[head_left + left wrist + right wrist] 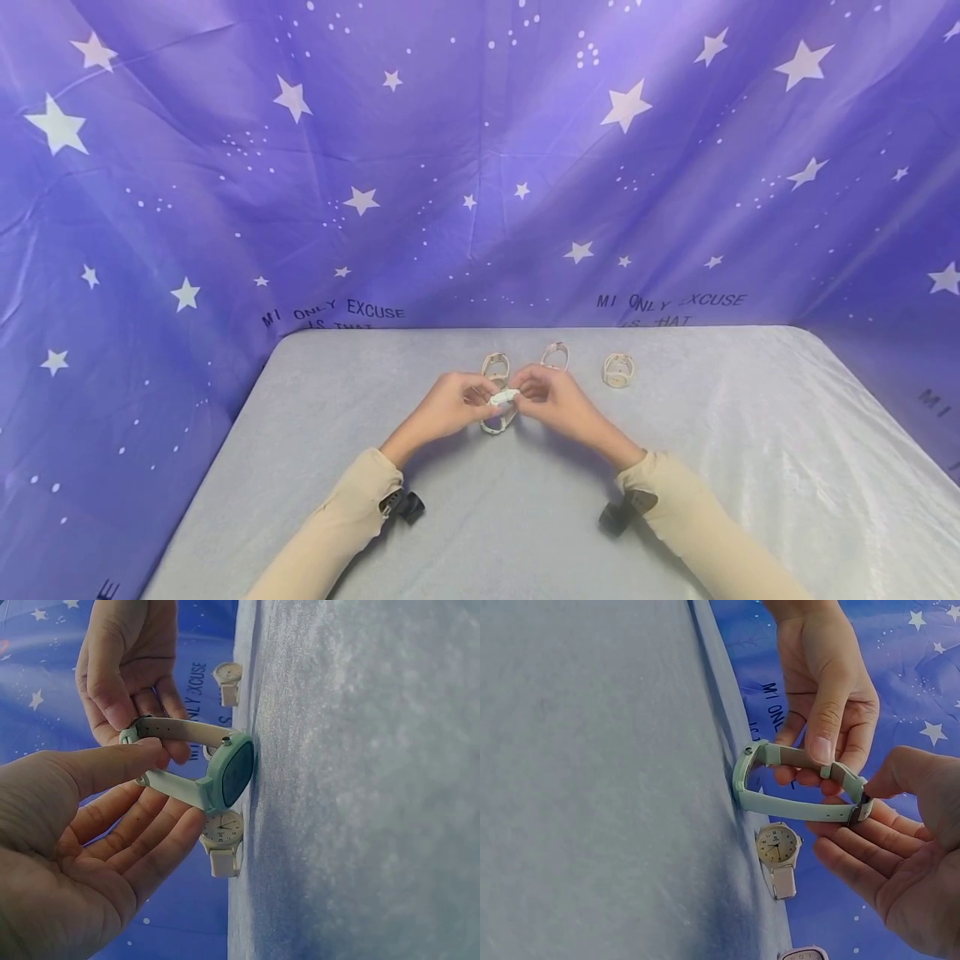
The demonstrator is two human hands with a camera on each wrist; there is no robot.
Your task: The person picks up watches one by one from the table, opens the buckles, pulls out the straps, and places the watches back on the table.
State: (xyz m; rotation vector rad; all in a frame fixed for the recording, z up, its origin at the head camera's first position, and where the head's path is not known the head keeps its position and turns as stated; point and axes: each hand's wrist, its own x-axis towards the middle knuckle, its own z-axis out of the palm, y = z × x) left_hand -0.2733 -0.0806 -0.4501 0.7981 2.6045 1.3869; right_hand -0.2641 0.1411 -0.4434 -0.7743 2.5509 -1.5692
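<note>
Both hands hold a mint-green wristwatch [236, 772] whose strap is joined in a loop, its case hanging low, close over the cloth. My left hand [448, 408] pinches the strap between thumb and fingers near the small strap keeper [826, 771]. At the buckle [861, 806], the thumb and fingers of my right hand [558, 402] pinch the strap's other side. In the head view the hands meet over the table's middle, with the strap [505, 397] between the fingertips.
Behind the hands stand three more watches: a beige one [495, 365], a pinkish one [556, 353] partly hidden by the right hand, and a cream one [618, 372] farther right. Grey cloth covers the table [480, 533]; a purple starry curtain [480, 167] hangs along its back.
</note>
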